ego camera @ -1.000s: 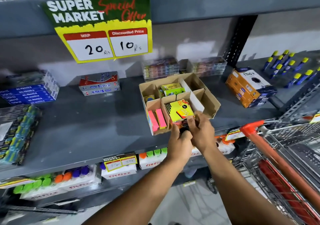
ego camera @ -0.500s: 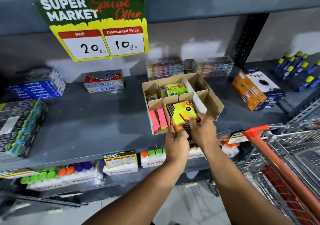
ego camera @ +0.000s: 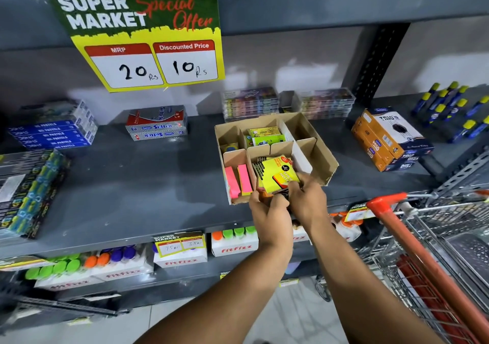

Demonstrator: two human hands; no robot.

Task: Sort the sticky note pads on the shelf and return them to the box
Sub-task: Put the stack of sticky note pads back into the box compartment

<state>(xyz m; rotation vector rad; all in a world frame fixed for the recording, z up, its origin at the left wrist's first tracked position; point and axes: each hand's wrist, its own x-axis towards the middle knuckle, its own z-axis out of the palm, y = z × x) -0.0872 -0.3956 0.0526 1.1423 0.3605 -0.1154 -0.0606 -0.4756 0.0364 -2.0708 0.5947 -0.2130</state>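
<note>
A brown cardboard box [ego camera: 321, 158] with dividers sits on the grey shelf [ego camera: 148, 184]. Its front middle compartment holds a stack of yellow sticky note pads [ego camera: 276, 173], tilted upward. My left hand [ego camera: 268, 211] and my right hand [ego camera: 308, 200] both grip the stack's near edge at the box front. Two pink sticky note pads [ego camera: 238, 181] lie in the front left compartment. Green and yellow pads [ego camera: 266, 135] fill a back compartment. A small round item [ego camera: 231, 148] lies in the back left one.
An orange-handled shopping cart [ego camera: 412, 227] stands right of my arms. Orange and blue boxes [ego camera: 389, 139] sit at right, red and silver boxes [ego camera: 157, 125] and blue boxes [ego camera: 53, 132] at left. A price sign [ego camera: 148, 39] hangs above. Glue bottles [ego camera: 232, 233] line the lower shelf.
Both hands stay at the box front on the yellow stack, which has risen slightly in the compartment. The view has shifted a little.
</note>
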